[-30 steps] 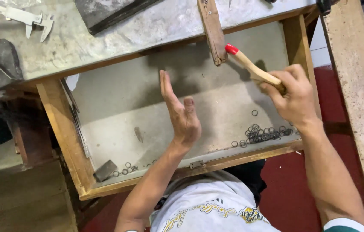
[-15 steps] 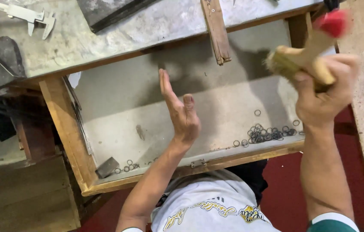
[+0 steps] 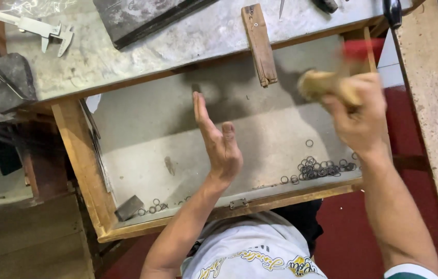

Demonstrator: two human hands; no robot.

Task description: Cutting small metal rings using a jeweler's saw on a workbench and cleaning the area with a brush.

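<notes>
My left hand (image 3: pixel 219 139) is held edge-on over the open wooden drawer (image 3: pixel 82 170), fingers straight and together, holding nothing. My right hand (image 3: pixel 358 113) is raised at the drawer's right side and grips a wooden-handled brush (image 3: pixel 327 85) with a red end (image 3: pixel 361 49); the brush is blurred by motion. On the drawer's pale bottom, below my right hand, lies a cluster of several small dark metal rings (image 3: pixel 317 168). More rings (image 3: pixel 154 205) lie at the drawer's front left, beside a small dark block (image 3: pixel 128 207).
Above the drawer is a worn grey workbench top (image 3: pixel 177 46) with a wooden peg strip (image 3: pixel 258 44) overhanging the drawer, a dark slab (image 3: pixel 141 18), a metal caliper (image 3: pixel 33 26) and a dark stone-like block (image 3: pixel 4 82). A rough plank (image 3: pixel 431 119) runs along the right.
My right hand lifted the brush from low in the drawer's back right up to its right side and now brings it slightly down and left. My left hand stays in place.
</notes>
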